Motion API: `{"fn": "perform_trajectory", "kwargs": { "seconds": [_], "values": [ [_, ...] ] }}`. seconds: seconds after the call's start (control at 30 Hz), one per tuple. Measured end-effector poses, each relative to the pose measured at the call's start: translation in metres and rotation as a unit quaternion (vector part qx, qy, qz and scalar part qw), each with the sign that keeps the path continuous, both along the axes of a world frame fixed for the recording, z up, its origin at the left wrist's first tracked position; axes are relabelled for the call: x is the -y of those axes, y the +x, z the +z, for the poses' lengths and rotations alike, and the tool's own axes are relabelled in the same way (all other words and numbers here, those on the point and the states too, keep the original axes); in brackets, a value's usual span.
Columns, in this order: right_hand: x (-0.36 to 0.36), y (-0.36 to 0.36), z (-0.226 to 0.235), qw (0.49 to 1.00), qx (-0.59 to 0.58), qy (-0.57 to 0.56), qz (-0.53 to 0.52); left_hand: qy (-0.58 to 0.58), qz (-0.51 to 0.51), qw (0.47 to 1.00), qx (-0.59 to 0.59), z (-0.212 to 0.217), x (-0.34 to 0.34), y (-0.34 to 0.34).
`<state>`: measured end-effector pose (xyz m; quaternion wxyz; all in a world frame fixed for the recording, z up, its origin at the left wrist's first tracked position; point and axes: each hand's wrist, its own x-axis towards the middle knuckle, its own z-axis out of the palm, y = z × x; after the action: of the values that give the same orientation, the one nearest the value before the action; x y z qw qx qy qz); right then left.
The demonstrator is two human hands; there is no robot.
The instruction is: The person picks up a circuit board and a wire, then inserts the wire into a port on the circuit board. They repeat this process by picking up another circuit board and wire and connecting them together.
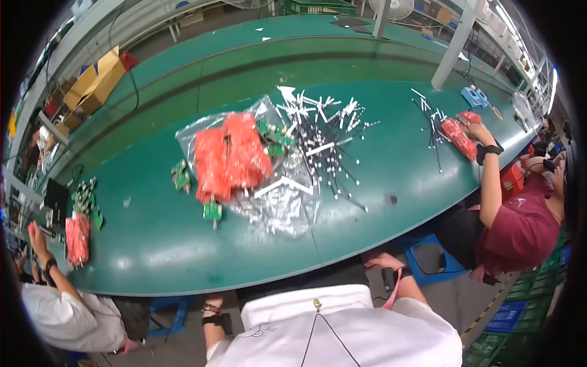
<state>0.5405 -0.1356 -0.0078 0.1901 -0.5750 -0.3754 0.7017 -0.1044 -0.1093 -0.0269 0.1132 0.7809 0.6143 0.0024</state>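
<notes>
Both hands (384,262) seemingly empty, red bags (229,156) well beyond fingers.

Long green work table (379,165): smooth, faintly glossy rubbery mat. On its middle, crinkled clear plastic bag (287,208), shiny; on that bag, red glossy plastic bags (229,156); beside them, matt green circuit boards (212,211).

Left hand (211,304) partly hidden below table edge (244,287)

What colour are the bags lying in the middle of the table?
The bags are bright red-orange; the head view shows them clearly.
</notes>
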Motion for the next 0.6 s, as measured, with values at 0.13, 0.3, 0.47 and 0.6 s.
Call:
{"fn": "perform_trajectory", "kwargs": {
  "seconds": [0.13, 0.3, 0.47, 0.6],
  "values": [
    [0.041, -0.023, 0.251, 0.962, 0.005, 0.259, 0.081, -0.375, 0.016, 0.811, 0.449, 0.249, 0.030, 0.118],
    [0.063, -0.095, 0.455, 0.549, 0.200, 0.808, -0.078, 0.173, -0.310, 0.798, 0.487, 0.412, 0.024, 0.169],
    [0.084, -0.044, 0.479, 0.507, 0.102, 0.855, 0.033, 0.478, -0.438, 0.553, 0.523, 0.499, 0.037, 0.207],
    [0.153, 0.138, 0.477, 0.459, 0.088, 0.883, 0.050, 0.394, -0.452, 0.603, 0.527, 0.525, 0.050, 0.210]
  ]
}}
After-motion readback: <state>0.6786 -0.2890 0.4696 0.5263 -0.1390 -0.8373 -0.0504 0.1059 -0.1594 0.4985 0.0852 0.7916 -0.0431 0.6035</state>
